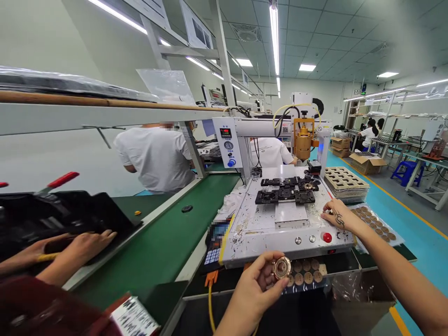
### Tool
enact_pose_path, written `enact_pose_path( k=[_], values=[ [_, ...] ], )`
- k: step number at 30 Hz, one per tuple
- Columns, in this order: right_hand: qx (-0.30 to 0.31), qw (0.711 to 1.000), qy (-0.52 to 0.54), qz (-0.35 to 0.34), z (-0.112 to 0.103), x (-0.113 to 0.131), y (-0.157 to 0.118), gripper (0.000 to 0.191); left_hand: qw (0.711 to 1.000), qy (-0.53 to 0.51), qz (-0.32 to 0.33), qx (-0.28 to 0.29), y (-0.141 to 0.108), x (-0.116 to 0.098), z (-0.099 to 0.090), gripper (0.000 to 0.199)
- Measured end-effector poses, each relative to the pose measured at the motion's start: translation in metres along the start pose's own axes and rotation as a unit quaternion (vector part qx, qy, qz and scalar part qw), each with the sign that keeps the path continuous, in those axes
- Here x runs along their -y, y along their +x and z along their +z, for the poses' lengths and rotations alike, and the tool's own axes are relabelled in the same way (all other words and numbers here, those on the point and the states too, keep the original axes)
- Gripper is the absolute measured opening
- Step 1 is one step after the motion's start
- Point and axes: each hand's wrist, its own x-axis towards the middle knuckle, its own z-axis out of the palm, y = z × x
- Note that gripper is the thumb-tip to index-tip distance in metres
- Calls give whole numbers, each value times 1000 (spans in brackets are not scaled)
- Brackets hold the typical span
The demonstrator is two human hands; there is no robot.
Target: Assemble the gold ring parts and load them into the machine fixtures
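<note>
My left hand [261,287] is closed, pinching a round rose-gold watch case [282,268] with an open ring-shaped middle, in front of the machine. My right hand [338,215] is at the right side of the white machine base [252,242], its fingertips together close to the surface; whatever they hold, if anything, is too small to make out. Black fixtures [287,192] sit on the machine's bed, and a gold-coloured part [308,186] lies in the right one. Above them hangs the brass-coloured press head [303,142].
Round brown stickers [298,279] lie under the machine's front edge, more [378,224] on the right. A stack of trays [346,184] stands beyond my right hand. Left are a green conveyor belt [168,242] with a black disc [187,208], and a co-worker's hands [84,247] on a black case.
</note>
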Motion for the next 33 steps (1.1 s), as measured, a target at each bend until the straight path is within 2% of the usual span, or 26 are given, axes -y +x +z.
enact_pose_path(
  k=[4,7,9,12,16,19,22,25,31,33],
  values=[
    [48,998,28,35,0,1,17,21,995,-91,-28,-41,-9,9,2,60],
    [71,995,64,40,-9,14,9,24,989,-120,-43,-75,-17,9,5,61],
    [92,991,93,29,-12,31,-9,26,985,-137,-61,-80,-24,9,7,62],
    [138,974,177,26,-4,66,-52,31,979,-166,-89,-81,-36,13,7,67],
    [164,917,355,83,23,110,-112,35,966,-213,-126,-75,-51,20,4,63],
    [171,900,386,104,44,129,-138,37,957,-243,-139,-74,-61,23,2,59],
    [161,898,393,117,60,139,-147,37,954,-256,-136,-82,-71,25,1,57],
    [158,878,425,152,68,142,-149,38,954,-256,-127,-86,-80,27,-1,56],
    [214,838,465,189,78,138,-162,40,956,-262,-99,-85,-90,33,-2,52],
    [240,811,493,205,82,136,-167,39,955,-267,-96,-83,-91,34,-2,50]
  ],
)
